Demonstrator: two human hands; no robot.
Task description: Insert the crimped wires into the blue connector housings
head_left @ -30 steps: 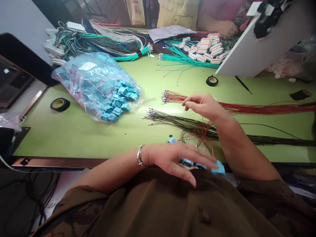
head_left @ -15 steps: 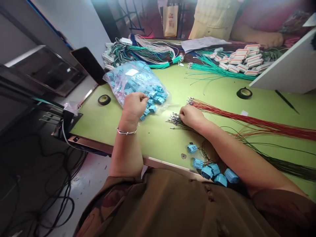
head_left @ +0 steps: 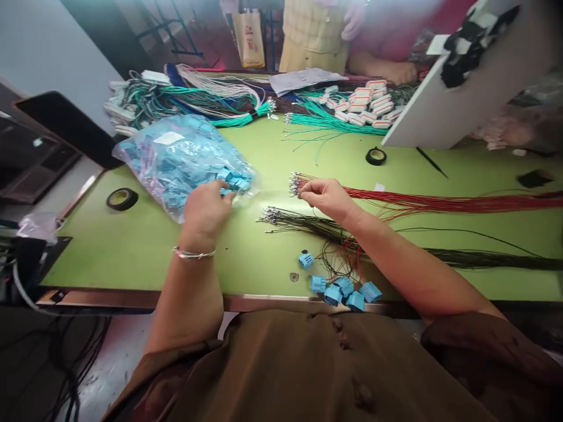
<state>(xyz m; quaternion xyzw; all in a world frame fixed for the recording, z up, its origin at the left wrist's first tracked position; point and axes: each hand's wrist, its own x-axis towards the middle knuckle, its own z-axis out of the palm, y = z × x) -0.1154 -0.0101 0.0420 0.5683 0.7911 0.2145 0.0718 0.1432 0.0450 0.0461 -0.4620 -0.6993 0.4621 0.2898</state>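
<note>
At the mouth of a clear plastic bag (head_left: 149,152), my left hand (head_left: 206,211) has its fingers curled over the loose blue connectors (head_left: 237,180), with a blue connector between thumb and fingers. My right hand (head_left: 328,196) is closed in a pinch at the terminal-tipped ends of a bundle of red wires (head_left: 422,202); the wire in the fingertips is barely visible. Just below that hand lies a bundle of black wires (head_left: 303,223) with metal terminals. Several blue connectors with wires fitted (head_left: 345,287) rest near the table's front edge, under my right forearm.
Black tape rolls (head_left: 122,199) lie left and at the back right. Teal and white wire bundles (head_left: 211,88) and white-housed connectors (head_left: 365,105) line the back. A white panel (head_left: 444,99) stands at right, a dark flat screen (head_left: 65,126) at left. Another person's arm (head_left: 387,69) rests beyond.
My left hand has gone from above the bag's edge down onto the blue connectors. My right hand has moved from the black wires' ends to the red wires' ends. The view has turned right.
</note>
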